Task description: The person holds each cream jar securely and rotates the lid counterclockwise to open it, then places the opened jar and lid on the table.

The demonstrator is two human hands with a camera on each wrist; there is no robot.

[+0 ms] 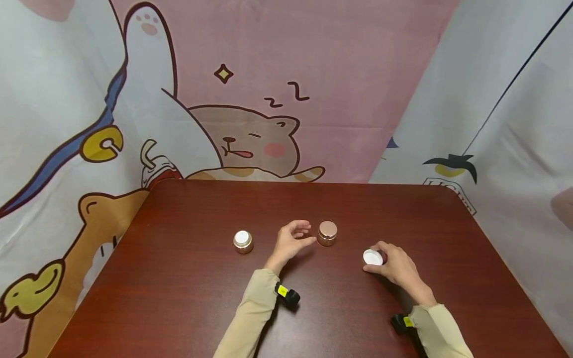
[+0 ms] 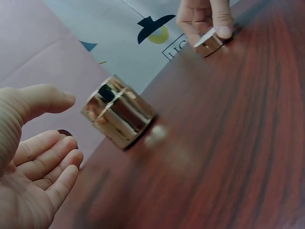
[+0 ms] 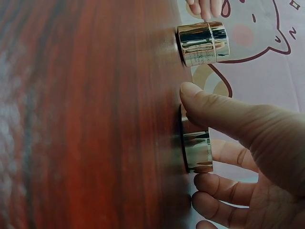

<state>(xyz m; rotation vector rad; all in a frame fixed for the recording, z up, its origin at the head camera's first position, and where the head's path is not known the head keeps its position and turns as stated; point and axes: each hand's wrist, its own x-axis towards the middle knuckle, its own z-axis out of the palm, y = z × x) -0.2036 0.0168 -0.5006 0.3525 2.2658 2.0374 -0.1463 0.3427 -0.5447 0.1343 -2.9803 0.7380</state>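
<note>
With thumb and fingers curled round its rim, my right hand (image 1: 397, 264) holds a shallow gold jar lid (image 1: 373, 257), white inside facing up, low at the tabletop. The right wrist view shows the same lid (image 3: 198, 145) between thumb and fingers, its shiny side outward. A capped rose-gold cosmetic jar (image 1: 328, 233) stands upright between the hands. My left hand (image 1: 291, 242) is just left of that jar, fingers spread and holding nothing. In the left wrist view a gap shows between the fingers and the jar (image 2: 119, 113).
Farther left on the brown table (image 1: 188, 288) stands a second gold jar (image 1: 243, 242) with a white top and no gold cap on it. A printed cloth (image 1: 349, 74) hangs behind the table. Each wrist wears a small black camera (image 1: 288, 296).
</note>
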